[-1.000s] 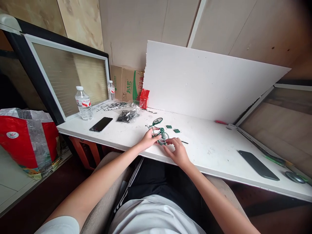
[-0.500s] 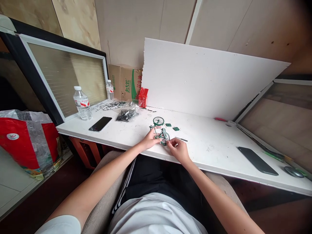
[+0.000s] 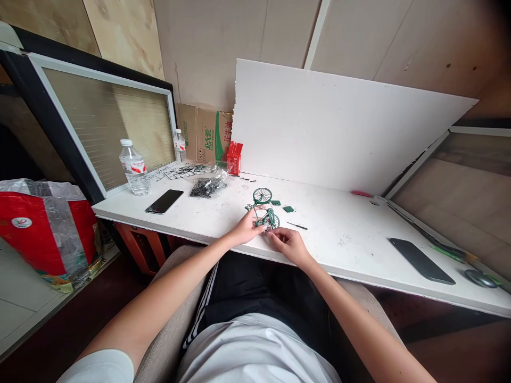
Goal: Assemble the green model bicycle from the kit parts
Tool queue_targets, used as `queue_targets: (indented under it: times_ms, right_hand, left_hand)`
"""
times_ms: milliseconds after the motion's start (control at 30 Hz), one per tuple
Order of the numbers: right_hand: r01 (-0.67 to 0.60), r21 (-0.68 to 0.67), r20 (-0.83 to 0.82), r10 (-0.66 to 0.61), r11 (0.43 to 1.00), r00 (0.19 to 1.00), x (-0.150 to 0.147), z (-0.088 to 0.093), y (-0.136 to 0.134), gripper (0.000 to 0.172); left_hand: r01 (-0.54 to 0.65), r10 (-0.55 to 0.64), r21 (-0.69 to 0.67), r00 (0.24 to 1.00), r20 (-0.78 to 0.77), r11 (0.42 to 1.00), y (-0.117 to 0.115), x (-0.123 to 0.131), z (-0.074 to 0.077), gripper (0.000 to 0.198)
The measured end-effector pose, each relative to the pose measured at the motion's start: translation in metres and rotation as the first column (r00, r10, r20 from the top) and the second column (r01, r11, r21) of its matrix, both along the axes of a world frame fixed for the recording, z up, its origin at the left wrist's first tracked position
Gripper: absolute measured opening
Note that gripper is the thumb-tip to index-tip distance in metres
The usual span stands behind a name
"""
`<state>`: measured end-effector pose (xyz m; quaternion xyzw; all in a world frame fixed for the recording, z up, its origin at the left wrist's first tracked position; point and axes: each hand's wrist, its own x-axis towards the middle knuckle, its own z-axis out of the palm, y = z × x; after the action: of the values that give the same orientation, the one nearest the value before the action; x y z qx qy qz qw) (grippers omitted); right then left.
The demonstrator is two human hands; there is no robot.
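A small green model bicycle (image 3: 262, 196) with spoked wheels is held over the front edge of the white table. My left hand (image 3: 248, 227) is closed around its frame from the left. At the near wheel, the fingers of my right hand (image 3: 288, 243) are pinched together; whether a small part sits between the fingertips is hidden. Just beyond the bicycle lie two flat green pieces, one dark green square (image 3: 288, 209) and another green plate (image 3: 275, 202). A thin dark tool (image 3: 297, 226) rests to the right of them.
On the left stand a water bottle (image 3: 134, 169), a black phone (image 3: 164, 201) and a clear bag of dark parts (image 3: 207, 186). Behind are black sprue frames (image 3: 186, 171) and a red box (image 3: 234, 158). A dark phone-like slab (image 3: 421, 260) and a mouse (image 3: 480, 278) lie right.
The bicycle has turned slightly in my left hand, its far wheel shifting right and up. My right hand has moved a little left, under the near wheel.
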<state>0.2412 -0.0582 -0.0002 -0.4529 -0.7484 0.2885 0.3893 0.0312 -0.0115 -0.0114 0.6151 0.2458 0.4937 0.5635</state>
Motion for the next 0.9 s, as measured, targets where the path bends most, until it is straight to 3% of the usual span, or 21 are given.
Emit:
queue_targets:
  times_ms: [100, 333, 600, 900]
  right_hand:
    - [-0.005, 0.004, 0.003, 0.005, 1.0, 1.0, -0.0008, -0.0001, -0.0014, 0.048]
    - [0.146, 0.157, -0.058, -0.139, 0.977, 0.989, -0.0026, -0.0048, -0.0032, 0.035]
    - [0.068, 0.282, 0.063, -0.089, 0.957, 0.994, -0.002, -0.007, -0.0046, 0.029]
    - [0.063, 0.26, 0.041, -0.076, 0.964, 0.996, -0.0019, -0.0075, -0.0034, 0.029]
  left_hand:
    - [-0.004, 0.004, 0.011, 1.0, 0.006, 1.0, -0.0003, -0.0006, 0.0018, 0.076]
    - [0.025, -0.029, -0.043, 0.997, -0.075, 0.999, 0.0052, -0.0035, 0.0001, 0.064]
    - [0.048, -0.055, -0.047, 0.987, -0.151, 0.998, 0.0088, -0.0076, 0.0, 0.063]
    - [0.056, -0.064, -0.083, 0.992, -0.108, 0.995, 0.0045, -0.0072, 0.0036, 0.065]
